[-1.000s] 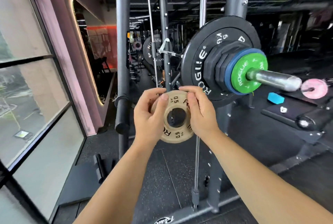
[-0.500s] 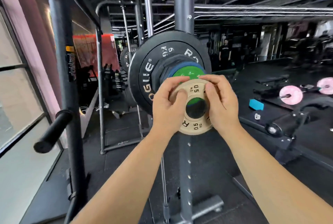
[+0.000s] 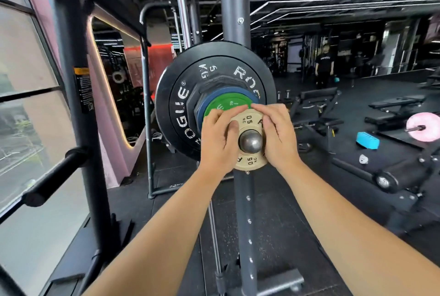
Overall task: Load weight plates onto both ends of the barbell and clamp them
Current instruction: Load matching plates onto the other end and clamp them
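A small tan 0.5 kg plate (image 3: 249, 121) sits with its hole over the steel tip of the barbell sleeve (image 3: 250, 141). My left hand (image 3: 217, 142) grips its left rim, thumb on the face. My right hand (image 3: 278, 136) grips its right rim. Behind it on the same sleeve are a green plate (image 3: 223, 105), a blue plate (image 3: 209, 103), a black many-sided plate (image 3: 202, 91) and a large black 5 kg Rogue plate (image 3: 176, 105). No clamp is visible on this end.
The rack upright (image 3: 234, 10) stands behind the plates, another upright (image 3: 78, 105) with a spotter arm (image 3: 52, 176) at left. A bench (image 3: 404, 172), a blue block (image 3: 367, 140) and a pink plate (image 3: 422, 126) lie right. A person (image 3: 323, 65) stands far back.
I have turned to face the sleeve end-on. Both hands have carried the tan plate from in front of the sleeve onto its tip, which now shows through the hole.
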